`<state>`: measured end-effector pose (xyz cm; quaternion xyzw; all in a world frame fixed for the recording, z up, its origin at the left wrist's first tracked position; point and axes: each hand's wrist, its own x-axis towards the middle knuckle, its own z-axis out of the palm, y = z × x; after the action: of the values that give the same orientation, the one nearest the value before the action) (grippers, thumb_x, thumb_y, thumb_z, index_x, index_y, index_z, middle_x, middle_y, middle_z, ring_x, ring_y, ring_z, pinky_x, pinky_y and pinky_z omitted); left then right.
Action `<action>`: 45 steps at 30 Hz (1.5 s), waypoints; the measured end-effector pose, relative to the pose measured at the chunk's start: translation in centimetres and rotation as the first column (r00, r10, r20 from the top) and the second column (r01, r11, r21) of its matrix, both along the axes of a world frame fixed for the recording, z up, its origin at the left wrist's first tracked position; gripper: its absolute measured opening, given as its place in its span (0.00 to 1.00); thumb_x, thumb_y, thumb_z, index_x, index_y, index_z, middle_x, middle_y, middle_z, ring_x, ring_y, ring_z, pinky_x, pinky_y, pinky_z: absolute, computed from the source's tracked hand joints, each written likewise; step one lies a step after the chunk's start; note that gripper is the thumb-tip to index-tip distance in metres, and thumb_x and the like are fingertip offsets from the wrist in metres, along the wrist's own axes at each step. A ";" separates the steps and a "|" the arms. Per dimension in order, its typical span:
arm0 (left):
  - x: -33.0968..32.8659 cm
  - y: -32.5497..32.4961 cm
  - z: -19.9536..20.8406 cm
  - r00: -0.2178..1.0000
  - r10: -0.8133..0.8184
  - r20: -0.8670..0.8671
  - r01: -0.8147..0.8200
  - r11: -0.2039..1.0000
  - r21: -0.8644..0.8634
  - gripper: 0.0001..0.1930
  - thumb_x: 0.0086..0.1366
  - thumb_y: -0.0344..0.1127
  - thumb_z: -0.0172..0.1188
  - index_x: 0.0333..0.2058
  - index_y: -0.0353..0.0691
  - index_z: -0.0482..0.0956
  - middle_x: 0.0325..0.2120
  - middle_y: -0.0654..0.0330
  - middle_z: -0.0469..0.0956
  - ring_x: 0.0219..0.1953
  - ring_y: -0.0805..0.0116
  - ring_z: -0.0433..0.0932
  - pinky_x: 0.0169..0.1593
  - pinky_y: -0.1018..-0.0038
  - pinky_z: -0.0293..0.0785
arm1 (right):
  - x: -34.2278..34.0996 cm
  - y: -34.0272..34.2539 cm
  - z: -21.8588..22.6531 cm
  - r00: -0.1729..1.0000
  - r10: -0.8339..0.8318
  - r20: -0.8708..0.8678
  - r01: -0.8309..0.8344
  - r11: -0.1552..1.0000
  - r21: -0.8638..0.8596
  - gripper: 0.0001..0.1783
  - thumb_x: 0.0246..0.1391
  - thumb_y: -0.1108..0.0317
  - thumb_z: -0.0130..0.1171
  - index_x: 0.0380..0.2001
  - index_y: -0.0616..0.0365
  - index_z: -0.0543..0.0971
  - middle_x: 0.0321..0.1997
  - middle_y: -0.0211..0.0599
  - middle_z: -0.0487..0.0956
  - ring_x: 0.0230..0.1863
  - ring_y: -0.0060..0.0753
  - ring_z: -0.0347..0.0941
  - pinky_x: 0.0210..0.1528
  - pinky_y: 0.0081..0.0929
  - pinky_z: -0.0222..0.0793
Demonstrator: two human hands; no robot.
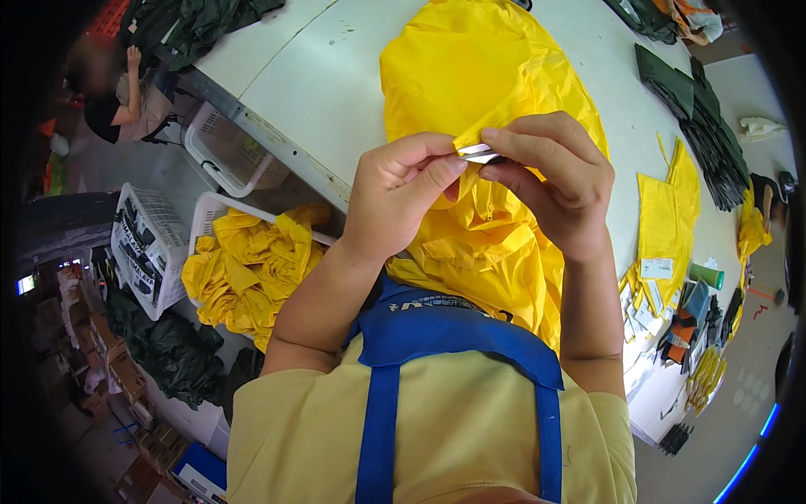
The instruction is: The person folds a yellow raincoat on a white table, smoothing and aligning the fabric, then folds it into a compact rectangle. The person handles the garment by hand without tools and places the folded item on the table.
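from my seat i see a wide pale worktable (319,76), smooth and flat, its edges bowed by the lens and its far end cut off at the top. across it lies the biggest soft thing, a yellow garment (470,67) of thin, slick, crinkly fabric, bunched in loose folds that run down to the person's chest; a short zip shows in the fabric below the hands. left of the table, on the floor, stand three white slatted plastic baskets; one basket (210,220) is heaped with more crumpled yellow cloth, the other two look mostly hidden or turned on edge. on the right of the table sits a fanned stack of dark green folded pieces (705,134), too many and too overlapped to count, and beside it one flat yellow piece (663,223) with a white label on it. small clutter at the right rim is too blurred to name.

both hands are raised together over the garment. the left hand (395,193) and the right hand (558,181) each pinch a fold of the yellow fabric, with a small silvery flat object (478,153) caught between their fingertips; i cannot tell what it is, as fingers cover most of it.
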<state>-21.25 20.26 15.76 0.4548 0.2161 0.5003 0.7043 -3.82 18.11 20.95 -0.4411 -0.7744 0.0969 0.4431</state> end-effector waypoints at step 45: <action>7.0 11.6 1.6 0.799 -0.337 -0.497 0.407 0.913 0.036 0.15 0.67 0.38 0.51 0.47 0.35 0.73 0.40 0.60 0.77 0.39 0.73 0.77 0.43 0.76 0.73 | 23.9 -27.4 -14.0 0.203 -0.881 0.427 0.776 -0.121 -0.619 0.20 0.50 0.54 0.61 0.37 0.61 0.78 0.28 0.43 0.78 0.30 0.37 0.72 0.36 0.31 0.67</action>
<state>-14.21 31.83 17.31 0.6468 0.2542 0.2371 0.6788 20.09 -9.25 6.90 -0.9517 -0.1659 0.1296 0.2234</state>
